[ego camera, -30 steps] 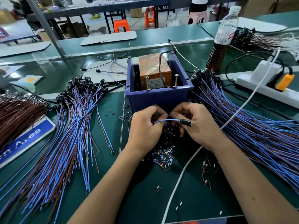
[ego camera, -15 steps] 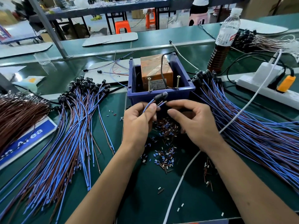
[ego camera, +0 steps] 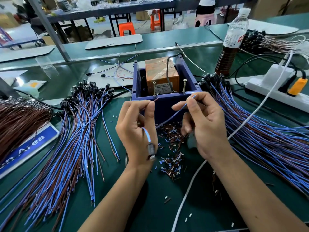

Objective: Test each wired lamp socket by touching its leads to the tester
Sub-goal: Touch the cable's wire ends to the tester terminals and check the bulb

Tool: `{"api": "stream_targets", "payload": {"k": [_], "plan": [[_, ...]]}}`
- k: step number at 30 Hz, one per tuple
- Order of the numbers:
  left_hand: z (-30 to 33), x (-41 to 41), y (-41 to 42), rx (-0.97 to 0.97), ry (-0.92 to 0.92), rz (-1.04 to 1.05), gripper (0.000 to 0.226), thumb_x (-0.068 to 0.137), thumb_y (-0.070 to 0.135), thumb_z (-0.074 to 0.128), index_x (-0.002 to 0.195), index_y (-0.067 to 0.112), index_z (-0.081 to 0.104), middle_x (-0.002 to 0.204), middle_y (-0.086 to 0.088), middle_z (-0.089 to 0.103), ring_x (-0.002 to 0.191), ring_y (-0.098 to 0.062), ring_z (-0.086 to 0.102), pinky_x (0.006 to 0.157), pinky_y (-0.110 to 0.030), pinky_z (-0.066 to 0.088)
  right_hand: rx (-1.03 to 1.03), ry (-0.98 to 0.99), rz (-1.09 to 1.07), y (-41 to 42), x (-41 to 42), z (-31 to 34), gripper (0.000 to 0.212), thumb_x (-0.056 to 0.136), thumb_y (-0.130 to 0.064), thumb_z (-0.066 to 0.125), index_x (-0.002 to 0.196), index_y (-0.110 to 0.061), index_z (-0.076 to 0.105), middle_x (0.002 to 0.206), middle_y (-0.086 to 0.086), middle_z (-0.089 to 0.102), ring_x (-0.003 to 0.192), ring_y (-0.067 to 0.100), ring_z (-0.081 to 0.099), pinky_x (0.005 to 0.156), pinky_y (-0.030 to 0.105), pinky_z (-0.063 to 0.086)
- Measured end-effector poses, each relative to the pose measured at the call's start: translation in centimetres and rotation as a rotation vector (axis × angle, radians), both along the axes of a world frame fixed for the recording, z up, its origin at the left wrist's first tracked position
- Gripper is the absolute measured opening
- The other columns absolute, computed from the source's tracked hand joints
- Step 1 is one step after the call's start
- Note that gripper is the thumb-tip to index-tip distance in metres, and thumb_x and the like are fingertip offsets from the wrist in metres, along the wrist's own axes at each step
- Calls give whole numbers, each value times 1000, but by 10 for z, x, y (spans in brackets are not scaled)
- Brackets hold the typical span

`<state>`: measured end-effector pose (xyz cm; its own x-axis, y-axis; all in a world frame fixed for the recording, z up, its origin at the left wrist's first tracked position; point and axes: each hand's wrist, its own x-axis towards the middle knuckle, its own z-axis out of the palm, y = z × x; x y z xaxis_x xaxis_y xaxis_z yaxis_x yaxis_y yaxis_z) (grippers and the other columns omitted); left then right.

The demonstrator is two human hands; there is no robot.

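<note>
A dark brown wire bundle is seen at the far left of the green surface, partly covering a blue sign. Beside it, one large fan of blue and brown wired sockets is spread, its black socket heads clustered at the far end; the pieces are too many to count.

At centre, two bare hands are raised in front of one blue bin. The left hand is closed in a pinch on a brown lead, whose bare tip is held just below the bin's front rim. The black lamp socket is seen hanging against the left wrist, blurred. The right hand is closed in a pinch on the blue lead, whose tip is held up near the rim. Inside the bin, one orange tester block stands, with two upright screws in front of it; whether either lead touches a screw cannot be told.

A scatter of cut insulation bits is spread between and below the hands. One white cable is laid across the surface under the right forearm. To the right, a second fan of wired sockets is spread. Behind it stand one bottle of dark liquid and one white power strip with an orange plug.
</note>
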<state>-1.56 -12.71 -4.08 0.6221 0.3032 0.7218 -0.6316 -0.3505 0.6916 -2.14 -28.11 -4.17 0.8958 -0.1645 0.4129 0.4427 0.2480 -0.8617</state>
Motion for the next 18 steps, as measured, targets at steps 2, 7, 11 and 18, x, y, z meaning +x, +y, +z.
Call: {"api": "stream_targets", "payload": {"k": [2,7,11,18], "plan": [[1,2,0,-119,72,28,15,101,21,67,87,26,68,75,5,65,64,-18,59,60,-30,46,-50,9,-142,-3,0,-1,10,107,-18,60,97,-15,63,87,11,75,42,18,45,44,29,45],[2,10,2,-345,226,-29,8,101,19,66,96,14,65,68,-1,73,55,-10,60,61,-29,45,-242,-37,-556,-6,5,-1,8,101,-20,68,97,-20,74,76,-2,75,53,11,62,52,26,49],[4,9,0,-354,199,-49,9,102,16,63,98,8,65,76,-3,76,54,-7,58,62,-28,45,-384,-130,-720,-4,8,5,12,100,-18,70,102,-11,79,79,-8,75,69,8,72,64,20,54],[6,8,-9,-301,196,-97,9,101,4,62,99,5,70,83,-3,77,71,-12,71,72,-23,53,-517,-176,-747,1,11,6,20,102,-14,66,114,-7,79,99,2,80,88,10,76,80,32,62]]}}
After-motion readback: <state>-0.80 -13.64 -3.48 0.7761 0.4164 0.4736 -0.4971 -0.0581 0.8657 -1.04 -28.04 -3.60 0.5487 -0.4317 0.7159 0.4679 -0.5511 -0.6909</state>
